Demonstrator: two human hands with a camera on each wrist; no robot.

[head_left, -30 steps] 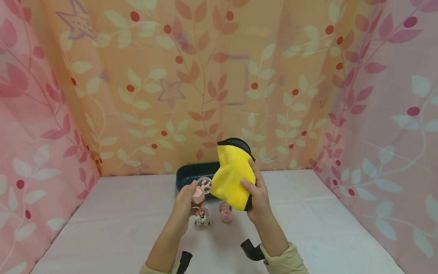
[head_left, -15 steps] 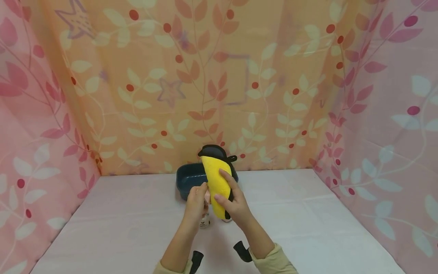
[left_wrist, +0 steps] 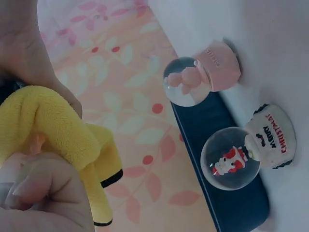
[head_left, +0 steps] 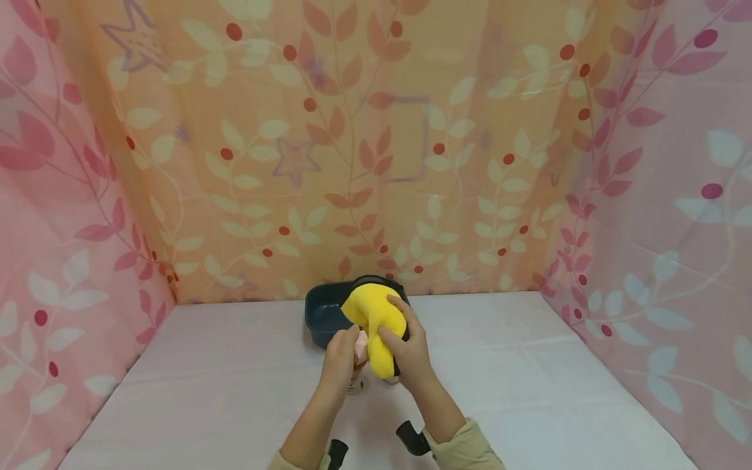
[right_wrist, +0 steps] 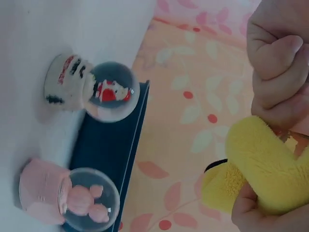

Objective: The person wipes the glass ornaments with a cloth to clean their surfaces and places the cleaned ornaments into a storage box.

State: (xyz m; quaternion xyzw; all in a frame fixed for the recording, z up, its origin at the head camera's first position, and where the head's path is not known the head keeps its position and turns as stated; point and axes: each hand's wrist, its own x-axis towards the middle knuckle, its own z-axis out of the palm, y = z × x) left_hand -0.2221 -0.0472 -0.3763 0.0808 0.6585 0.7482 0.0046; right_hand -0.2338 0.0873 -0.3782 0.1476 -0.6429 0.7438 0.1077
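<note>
Two hands work above the white-covered tabletop (head_left: 205, 391), and we identify them as the left hand (head_left: 338, 359) and the right hand (head_left: 414, 352). We see the grip of the left hand clamped on a pink object (head_left: 361, 348), its fingers curled round the faceted side. We see the grip of the right hand clamped on a black-edged yellow cloth (head_left: 371, 307), with the thumb on the near face. Both held items are raised above the tabletop, close together between the hands; the cloth and fingers hide much of the pink object, so we cannot tell its full outline. Below, we locate two upright snow globes, set near each other. The left unit is a Merry Christmas globe (left_wrist: 253, 147), with a white base, red and black lettering and a red-and-white figure inside the dome. The right unit is a pink globe (left_wrist: 205, 75), with a pink base and a pink figure inside. Behind both globes we find a dark blue tray (head_left: 324, 318), partly covered by the cloth in the head view. At the rear hangs an orange curtain (head_left: 364, 140) printed with leaves and red dots. We note a beige sleeve (head_left: 467, 449) on the right forearm.
</note>
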